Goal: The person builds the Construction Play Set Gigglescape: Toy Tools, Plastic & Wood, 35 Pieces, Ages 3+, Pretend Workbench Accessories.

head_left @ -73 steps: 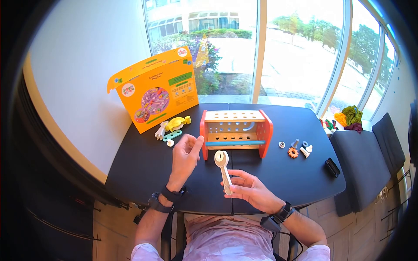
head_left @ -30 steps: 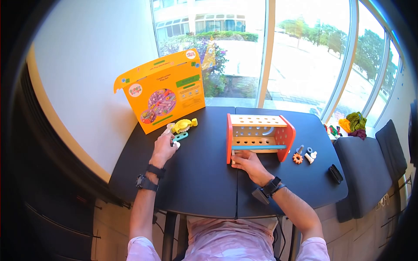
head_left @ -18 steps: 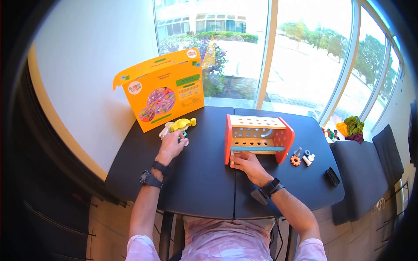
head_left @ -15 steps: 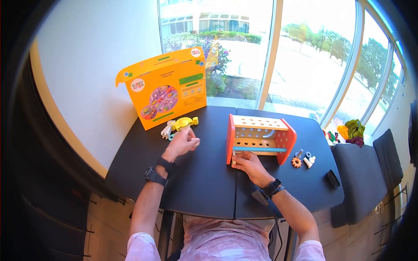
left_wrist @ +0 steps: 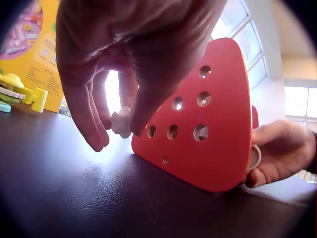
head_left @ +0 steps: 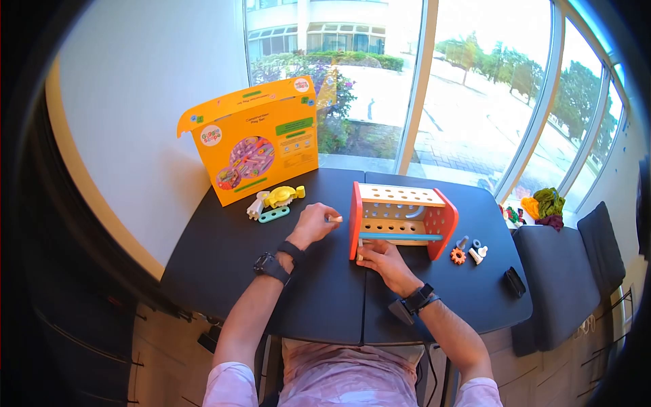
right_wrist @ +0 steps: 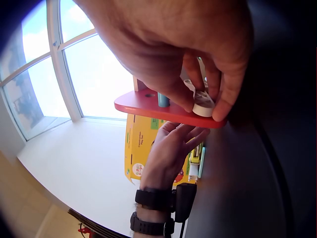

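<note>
My left hand pinches a small white knob-shaped toy piece between thumb and fingers. It hovers just outside the left red panel of a wooden toy workbench. On the inner side of that panel, my right hand grips a pale toy wrench by its sides, its round end close to the panel, low down below the blue bar. The panel has several round holes. Fingers cover much of the wrench in the head view.
A yellow box stands at the back left, with yellow toy pieces and a teal strip before it. On the right lie an orange gear, a white bolt and a black case.
My left hand has picked up the white piece beside the teal strip and carried it right, to the panel. My right hand has brought the wrench from in front of the workbench to the panel's inner side.
</note>
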Demonstrator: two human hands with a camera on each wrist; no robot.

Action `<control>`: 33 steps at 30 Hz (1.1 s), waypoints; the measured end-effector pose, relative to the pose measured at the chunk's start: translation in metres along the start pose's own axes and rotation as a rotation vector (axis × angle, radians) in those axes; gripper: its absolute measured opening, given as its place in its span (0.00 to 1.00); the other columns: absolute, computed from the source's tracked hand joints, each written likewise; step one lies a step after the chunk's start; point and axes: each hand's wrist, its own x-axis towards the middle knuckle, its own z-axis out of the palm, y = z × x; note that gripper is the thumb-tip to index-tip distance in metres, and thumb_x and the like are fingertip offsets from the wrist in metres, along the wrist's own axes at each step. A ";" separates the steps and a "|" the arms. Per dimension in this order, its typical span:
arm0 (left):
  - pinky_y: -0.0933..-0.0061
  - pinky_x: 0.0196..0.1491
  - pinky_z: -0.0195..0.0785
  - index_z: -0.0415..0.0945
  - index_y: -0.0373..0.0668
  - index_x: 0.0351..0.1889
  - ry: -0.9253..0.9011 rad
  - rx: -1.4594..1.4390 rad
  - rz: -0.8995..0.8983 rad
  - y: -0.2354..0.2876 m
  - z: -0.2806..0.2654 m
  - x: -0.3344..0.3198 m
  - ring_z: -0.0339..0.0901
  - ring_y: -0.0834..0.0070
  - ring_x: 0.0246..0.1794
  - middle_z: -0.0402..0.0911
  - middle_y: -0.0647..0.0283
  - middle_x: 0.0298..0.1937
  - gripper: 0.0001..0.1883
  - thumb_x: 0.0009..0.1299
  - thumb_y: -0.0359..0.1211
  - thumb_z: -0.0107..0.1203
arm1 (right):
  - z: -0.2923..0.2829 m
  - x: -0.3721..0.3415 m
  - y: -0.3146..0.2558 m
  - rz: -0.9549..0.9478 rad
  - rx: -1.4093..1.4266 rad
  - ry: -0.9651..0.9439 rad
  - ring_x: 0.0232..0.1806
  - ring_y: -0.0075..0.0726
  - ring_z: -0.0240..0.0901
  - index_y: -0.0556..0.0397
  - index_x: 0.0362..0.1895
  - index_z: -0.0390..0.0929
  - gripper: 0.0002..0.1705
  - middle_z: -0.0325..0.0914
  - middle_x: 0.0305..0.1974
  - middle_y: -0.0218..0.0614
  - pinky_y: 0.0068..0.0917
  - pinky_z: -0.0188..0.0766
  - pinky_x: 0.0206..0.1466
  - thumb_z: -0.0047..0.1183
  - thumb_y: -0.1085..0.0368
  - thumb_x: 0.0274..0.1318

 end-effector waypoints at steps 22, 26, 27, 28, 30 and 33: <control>0.62 0.53 0.89 0.91 0.38 0.63 -0.062 -0.270 0.008 0.008 0.015 0.015 0.96 0.62 0.50 0.94 0.52 0.55 0.24 0.67 0.27 0.75 | -0.003 0.004 0.014 -0.091 -0.014 -0.022 0.60 0.31 0.85 0.55 0.73 0.80 0.24 0.87 0.58 0.37 0.31 0.85 0.64 0.64 0.61 0.81; 0.65 0.54 0.89 0.90 0.36 0.62 -0.037 -0.408 -0.018 -0.001 0.019 0.017 0.96 0.65 0.50 0.96 0.54 0.54 0.19 0.72 0.25 0.72 | -0.001 0.003 0.013 -0.093 0.003 -0.001 0.58 0.32 0.86 0.56 0.72 0.81 0.23 0.87 0.57 0.38 0.31 0.85 0.63 0.65 0.61 0.80; 0.65 0.53 0.89 0.90 0.36 0.62 -0.034 -0.421 -0.026 -0.003 0.020 0.018 0.96 0.66 0.50 0.96 0.54 0.54 0.19 0.73 0.25 0.72 | 0.000 0.003 0.013 -0.095 0.013 0.002 0.57 0.32 0.86 0.56 0.71 0.81 0.22 0.87 0.56 0.39 0.31 0.86 0.62 0.65 0.63 0.80; 0.66 0.53 0.89 0.90 0.36 0.61 -0.030 -0.434 -0.035 -0.006 0.022 0.020 0.96 0.66 0.49 0.96 0.54 0.54 0.18 0.73 0.25 0.71 | 0.001 0.004 0.012 -0.097 0.021 0.004 0.56 0.32 0.87 0.57 0.70 0.81 0.21 0.87 0.55 0.40 0.31 0.87 0.61 0.65 0.64 0.79; 0.66 0.52 0.89 0.91 0.36 0.60 -0.008 -0.450 -0.032 -0.012 0.027 0.023 0.96 0.67 0.48 0.96 0.55 0.53 0.17 0.74 0.24 0.71 | 0.003 0.005 0.014 -0.109 0.004 0.020 0.55 0.32 0.87 0.57 0.69 0.81 0.21 0.87 0.54 0.40 0.31 0.86 0.60 0.65 0.64 0.80; 0.67 0.51 0.89 0.91 0.35 0.58 0.023 -0.464 -0.001 -0.012 0.030 0.023 0.96 0.68 0.48 0.96 0.56 0.51 0.16 0.72 0.22 0.71 | 0.003 0.005 0.012 -0.112 -0.018 0.022 0.53 0.32 0.88 0.58 0.68 0.82 0.20 0.87 0.53 0.39 0.30 0.86 0.59 0.64 0.63 0.80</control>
